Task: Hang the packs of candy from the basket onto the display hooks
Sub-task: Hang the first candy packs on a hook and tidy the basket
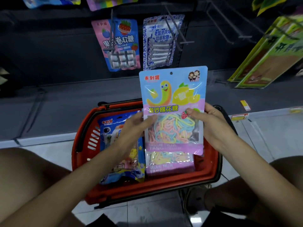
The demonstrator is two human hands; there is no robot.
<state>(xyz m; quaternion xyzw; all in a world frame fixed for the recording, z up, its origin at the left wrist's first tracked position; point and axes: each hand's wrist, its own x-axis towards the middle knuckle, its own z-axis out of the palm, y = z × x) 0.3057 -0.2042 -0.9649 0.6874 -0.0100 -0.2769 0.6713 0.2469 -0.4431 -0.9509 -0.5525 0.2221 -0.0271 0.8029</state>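
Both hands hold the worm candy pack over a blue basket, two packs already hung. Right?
No: head view shows the basket is red, not blue. Left hand and right hand hold the worm candy pack over it; strawberry pack and blue-white pack are hung.

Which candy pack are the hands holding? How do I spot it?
Find the red basket on the floor. Above it, the left hand and right hand hold a pack upright. Only it shows a smiling yellow worm beside a lemon.
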